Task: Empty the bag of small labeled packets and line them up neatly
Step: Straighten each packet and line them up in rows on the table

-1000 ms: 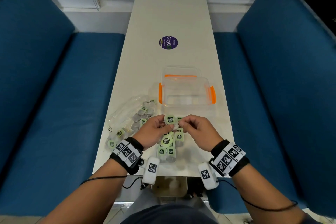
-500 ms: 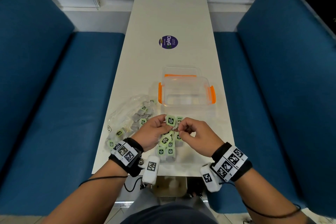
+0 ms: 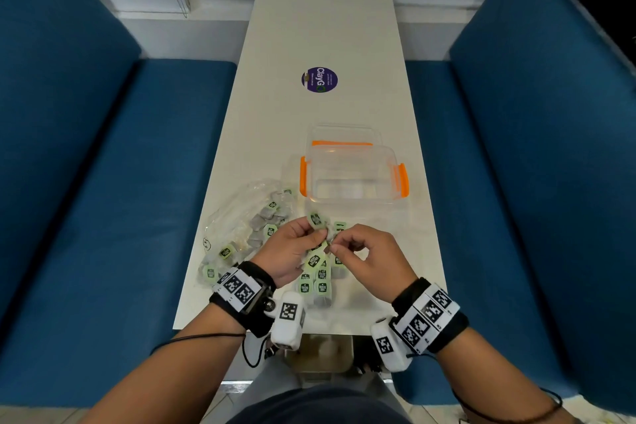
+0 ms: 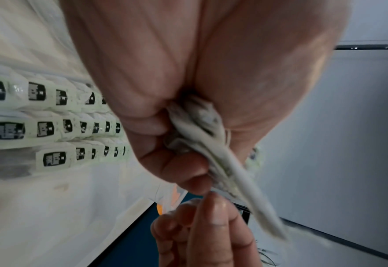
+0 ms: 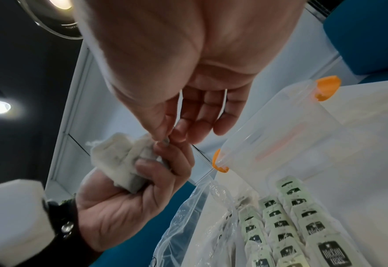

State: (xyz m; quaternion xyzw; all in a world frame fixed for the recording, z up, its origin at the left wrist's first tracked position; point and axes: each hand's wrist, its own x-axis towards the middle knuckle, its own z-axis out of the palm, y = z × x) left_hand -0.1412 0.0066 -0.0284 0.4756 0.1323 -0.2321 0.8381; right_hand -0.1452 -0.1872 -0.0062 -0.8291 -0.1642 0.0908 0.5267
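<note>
Both hands sit a little nearer the body than a second ago, and the right hand (image 3: 370, 260) has drawn in closer to the left. That left hand (image 3: 290, 256) has its fingers curled round a small bunch of packets (image 5: 122, 162), held up above the table (image 3: 320, 31); one green label sticks up past its fingertips in the head view. The right hand pinches thumb and forefinger together at the edge of that bunch, its other fingers loosely bent; what exactly sits in the pinch is too small to tell.

Below the hands, more packets lie in rows (image 3: 318, 280) on the table near its front edge, labels up, set close side by side; the left wrist view shows three rows. To their left lies the clear bag (image 3: 241, 227), crumpled and on its side, with several packets inside it. Just beyond the hands stands a clear tub (image 3: 354, 175) with orange clips, and its lid (image 3: 342, 136) lies behind it. Farther up the table is a round purple sticker (image 3: 319, 79). Blue benches (image 3: 103, 182) run along both sides.
</note>
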